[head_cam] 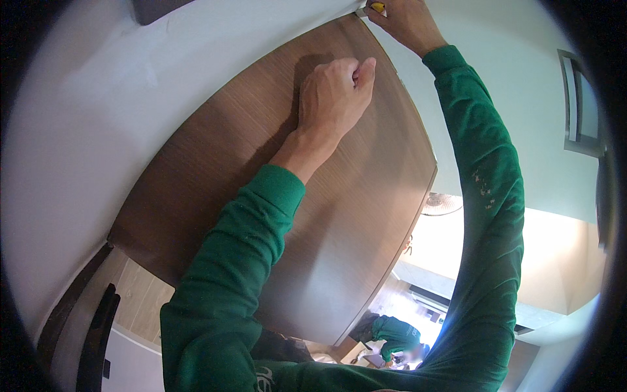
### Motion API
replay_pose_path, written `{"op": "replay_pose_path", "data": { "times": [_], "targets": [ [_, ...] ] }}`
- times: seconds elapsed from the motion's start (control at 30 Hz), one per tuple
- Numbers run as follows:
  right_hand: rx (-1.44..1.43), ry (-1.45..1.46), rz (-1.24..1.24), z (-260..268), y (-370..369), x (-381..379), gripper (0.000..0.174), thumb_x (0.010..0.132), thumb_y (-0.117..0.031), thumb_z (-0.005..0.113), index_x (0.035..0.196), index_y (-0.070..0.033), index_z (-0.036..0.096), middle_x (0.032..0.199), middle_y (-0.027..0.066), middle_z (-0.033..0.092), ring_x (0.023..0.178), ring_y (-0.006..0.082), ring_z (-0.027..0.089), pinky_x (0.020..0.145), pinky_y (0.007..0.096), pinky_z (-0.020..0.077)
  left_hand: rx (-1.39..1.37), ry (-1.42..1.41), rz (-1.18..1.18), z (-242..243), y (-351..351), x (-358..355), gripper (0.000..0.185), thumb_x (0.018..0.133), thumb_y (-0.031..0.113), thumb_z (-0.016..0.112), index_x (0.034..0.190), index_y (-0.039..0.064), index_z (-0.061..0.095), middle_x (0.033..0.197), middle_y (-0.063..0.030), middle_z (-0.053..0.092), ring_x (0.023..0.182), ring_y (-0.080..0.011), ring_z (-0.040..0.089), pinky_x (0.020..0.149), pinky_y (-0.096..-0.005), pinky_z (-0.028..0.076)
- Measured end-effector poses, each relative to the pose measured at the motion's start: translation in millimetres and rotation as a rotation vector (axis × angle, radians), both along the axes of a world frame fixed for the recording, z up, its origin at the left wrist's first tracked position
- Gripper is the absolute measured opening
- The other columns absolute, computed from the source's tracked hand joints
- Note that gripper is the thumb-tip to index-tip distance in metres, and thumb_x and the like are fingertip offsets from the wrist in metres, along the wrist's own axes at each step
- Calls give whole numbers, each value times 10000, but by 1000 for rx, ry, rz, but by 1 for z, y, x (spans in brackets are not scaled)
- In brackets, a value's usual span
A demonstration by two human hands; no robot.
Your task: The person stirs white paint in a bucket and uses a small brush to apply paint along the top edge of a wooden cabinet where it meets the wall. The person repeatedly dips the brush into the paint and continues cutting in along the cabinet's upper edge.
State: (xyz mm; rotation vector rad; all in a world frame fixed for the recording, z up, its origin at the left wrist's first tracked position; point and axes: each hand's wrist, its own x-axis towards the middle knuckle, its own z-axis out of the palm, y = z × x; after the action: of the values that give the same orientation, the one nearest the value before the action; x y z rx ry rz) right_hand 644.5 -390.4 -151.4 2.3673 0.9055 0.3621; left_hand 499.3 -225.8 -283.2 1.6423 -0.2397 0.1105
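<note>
A brown wood-grain panel [274, 142] fills the middle of the view, meeting a white wall [98, 112] on the left and a pale surface [494, 44] on the right. My left hand [338, 93] is curled into a fist against the panel's upper part, thumb uppermost; nothing shows in it. Higher up, my right hand [404, 24] grips a small hand tool [377, 7] with some yellow on it. The tool's pale end reaches the panel's top corner. My fingers and the frame's edge hide much of it, so its exact kind is unclear.
At lower right a co-worker [396, 333] in a green top bends over items on a surface. A round fan [442, 203] is behind my right arm. A rectangular framed fixture [582, 105] sits at far right; a dark object [159, 9] is at upper left.
</note>
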Motion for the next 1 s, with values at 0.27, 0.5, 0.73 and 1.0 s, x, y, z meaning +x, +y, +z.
{"op": "replay_pose_path", "data": {
  "times": [0.27, 0.5, 0.73, 1.0],
  "targets": [
    [-80, -5, -45, 1, 0, -5, 290, 958, -349, 706, 859, -90, 790, 895, 112, 775, 971, 347, 711, 868, 524, 517, 28, -24, 31, -1, -2, 1, 518, 1134, 398, 596, 835, 3, 747, 724, -201, 739, 631, -349, 742, 593, -462, 575],
    [-82, 11, -51, 1, -2, -15, 315, 956, -353, 702, 809, -84, 775, 851, 112, 766, 939, 342, 703, 875, 513, 506, 18, -43, 43, -1, -3, 2, 526, 1132, 412, 596, 839, 3, 750, 749, -213, 751, 667, -370, 760, 612, -461, 593],
    [-115, 38, -101, 3, -4, -23, 295, 946, -322, 713, 784, -78, 747, 825, 127, 743, 909, 356, 681, 861, 522, 488, -4, -71, 99, -4, -7, 2, 555, 1140, 398, 572, 804, -10, 740, 709, -241, 725, 656, -401, 754, 618, -484, 601],
    [-40, 66, -68, 3, -14, -29, 264, 916, -294, 729, 770, -75, 718, 795, 134, 719, 894, 366, 667, 859, 530, 481, -166, -9, 125, -1, -5, 3, 664, 1148, 391, 436, 703, -37, 681, 652, -271, 679, 651, -451, 734, 672, -527, 604]
  ]
}}
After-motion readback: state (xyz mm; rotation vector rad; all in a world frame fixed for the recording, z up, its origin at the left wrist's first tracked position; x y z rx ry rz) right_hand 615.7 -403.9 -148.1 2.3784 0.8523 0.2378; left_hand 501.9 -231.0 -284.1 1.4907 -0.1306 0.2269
